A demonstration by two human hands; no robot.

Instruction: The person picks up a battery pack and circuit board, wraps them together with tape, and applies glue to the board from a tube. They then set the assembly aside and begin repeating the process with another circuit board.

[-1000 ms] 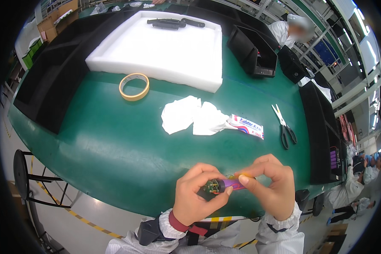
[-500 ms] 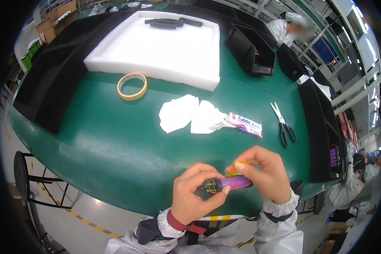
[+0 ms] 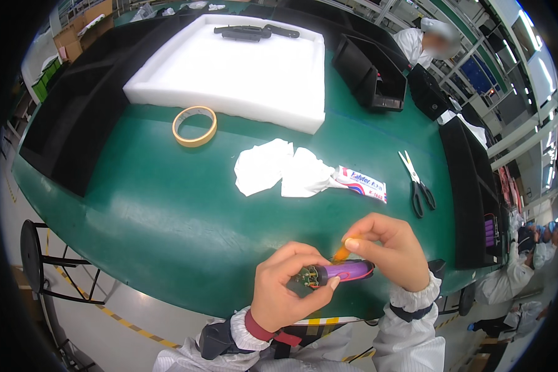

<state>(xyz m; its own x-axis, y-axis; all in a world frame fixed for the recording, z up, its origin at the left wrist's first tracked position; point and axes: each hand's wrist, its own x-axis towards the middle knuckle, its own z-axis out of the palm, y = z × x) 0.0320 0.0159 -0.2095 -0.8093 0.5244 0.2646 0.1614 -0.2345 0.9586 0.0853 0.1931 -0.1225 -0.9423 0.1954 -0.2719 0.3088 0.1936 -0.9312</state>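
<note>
Near the front edge of the green table, my left hand [image 3: 289, 286] is closed around a purple battery cell [image 3: 347, 270] with black ends and a thin red wire along its side. A small green circuit board [image 3: 305, 276] sits at the cell's left end. Just above the cell, my right hand [image 3: 389, 248] pinches a small orange-yellow piece [image 3: 341, 253] between thumb and fingers. Its lower tip is close to the cell's upper side; whether it touches I cannot tell. The fingers partly cover the piece, so its kind does not show.
Beyond my hands lie crumpled white tissues [image 3: 263, 166], a glue tube [image 3: 363, 184], scissors [image 3: 417, 185] and a tape roll [image 3: 194, 126]. A white foam tray [image 3: 223, 80] with black parts [image 3: 245, 32] stands further back. Black bins [image 3: 372, 74] line the sides. Another person [image 3: 415, 44] is at the far right.
The orange-yellow piece now shows a steeper, narrower shape above the cell. My right hand has shifted very slightly, and the cell's purple side shows more fully.
</note>
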